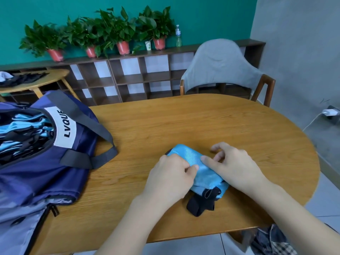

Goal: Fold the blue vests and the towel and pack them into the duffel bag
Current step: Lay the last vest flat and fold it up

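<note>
Duffel bag (42, 162) left of vest (191, 159)

Big oval wooden table (211, 126) with a grey-backed wooden chair (223, 66) pushed up at the far side. Along the teal wall there's a low cubby shelf (128, 76) lined with potted plants in red pots (103, 34), plus a paper cup (148, 45) and a plastic bottle (178, 36). A small round table (33, 82) with dark clothes sits off left, and a white charger (330, 112) is plugged in on the right.
</note>
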`<control>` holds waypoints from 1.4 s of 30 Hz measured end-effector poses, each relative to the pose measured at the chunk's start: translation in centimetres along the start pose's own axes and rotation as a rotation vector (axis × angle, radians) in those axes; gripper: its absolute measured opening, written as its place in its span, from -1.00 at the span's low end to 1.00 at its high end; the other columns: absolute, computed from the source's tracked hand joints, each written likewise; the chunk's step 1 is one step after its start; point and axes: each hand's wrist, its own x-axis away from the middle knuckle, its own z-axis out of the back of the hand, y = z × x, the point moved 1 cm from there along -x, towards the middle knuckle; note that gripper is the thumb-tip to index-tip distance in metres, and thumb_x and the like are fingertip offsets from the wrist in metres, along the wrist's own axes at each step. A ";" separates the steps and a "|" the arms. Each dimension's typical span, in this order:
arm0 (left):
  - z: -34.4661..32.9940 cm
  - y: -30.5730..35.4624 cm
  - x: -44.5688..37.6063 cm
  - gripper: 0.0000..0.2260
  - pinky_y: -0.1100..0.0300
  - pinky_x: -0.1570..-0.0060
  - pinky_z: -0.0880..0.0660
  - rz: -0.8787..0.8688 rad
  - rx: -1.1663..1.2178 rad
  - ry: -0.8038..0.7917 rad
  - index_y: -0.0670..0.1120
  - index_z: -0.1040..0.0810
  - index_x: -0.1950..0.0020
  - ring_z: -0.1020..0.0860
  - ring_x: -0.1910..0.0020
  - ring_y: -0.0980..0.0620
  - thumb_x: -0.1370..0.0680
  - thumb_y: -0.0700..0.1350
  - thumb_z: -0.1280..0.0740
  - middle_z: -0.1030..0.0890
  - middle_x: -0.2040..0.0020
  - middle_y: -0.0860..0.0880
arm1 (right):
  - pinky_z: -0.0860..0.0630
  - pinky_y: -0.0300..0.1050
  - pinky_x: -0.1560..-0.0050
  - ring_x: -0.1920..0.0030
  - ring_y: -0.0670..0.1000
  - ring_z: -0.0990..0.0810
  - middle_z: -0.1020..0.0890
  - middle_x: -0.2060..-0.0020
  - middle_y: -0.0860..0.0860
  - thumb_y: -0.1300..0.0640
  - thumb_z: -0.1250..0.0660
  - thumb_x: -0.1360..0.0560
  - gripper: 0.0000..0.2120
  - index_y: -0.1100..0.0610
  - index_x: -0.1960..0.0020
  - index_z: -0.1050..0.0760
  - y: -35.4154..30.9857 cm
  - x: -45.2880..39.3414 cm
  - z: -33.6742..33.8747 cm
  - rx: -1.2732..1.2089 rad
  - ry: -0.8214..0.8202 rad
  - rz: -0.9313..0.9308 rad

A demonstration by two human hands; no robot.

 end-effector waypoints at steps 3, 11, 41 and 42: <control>0.0 0.2 0.5 -0.71 0.16 0.26 -0.50 -0.016 -0.129 0.110 0.07 -0.68 0.15 -0.50 0.33 0.10 -0.51 0.27 -0.38 -0.56 0.39 0.07 | -0.49 -0.12 0.09 0.05 -0.12 -0.59 -0.59 0.08 -0.22 -0.37 -0.36 -0.43 -0.54 -0.14 -0.21 -0.51 -0.1 0.2 0.1 0.051 -0.068 -0.020; -0.1 -2.0 -1.1 -0.71 0.18 -0.30 -0.23 -0.134 -0.004 0.213 0.31 -0.66 -0.07 -0.29 -0.26 0.19 -0.37 0.21 -0.56 -0.41 -0.24 0.28 | -0.53 -0.23 0.28 0.26 -0.17 -0.63 -0.69 0.23 -0.14 -0.15 -0.54 -0.39 -0.77 -0.11 0.03 -0.61 -0.2 -0.4 -0.5 -0.129 -0.206 -0.003; 3.7 -7.5 5.1 -0.64 0.35 -0.20 -0.40 -0.032 0.751 0.293 0.22 -0.68 -0.11 -0.46 -0.28 0.38 -0.38 -0.08 -0.62 -0.60 -0.20 0.29 | -0.46 -0.24 -0.02 -0.01 -0.04 -0.61 -0.67 -0.07 -0.05 0.31 -0.42 -0.53 -0.78 0.00 -0.01 -0.69 -5.2 4.2 -2.2 -0.855 -0.088 0.255; 4.0 -7.8 5.8 -0.62 0.34 -0.21 -0.40 -0.031 0.756 0.305 0.23 -0.68 -0.11 -0.46 -0.28 0.38 -0.37 -0.08 -0.63 -0.60 -0.20 0.30 | -0.46 -0.30 -0.02 -0.04 -0.03 -0.62 -0.66 -0.06 -0.02 0.32 -0.40 -0.55 -0.76 0.00 0.00 -0.72 -5.7 4.6 -2.4 -0.836 -0.065 0.285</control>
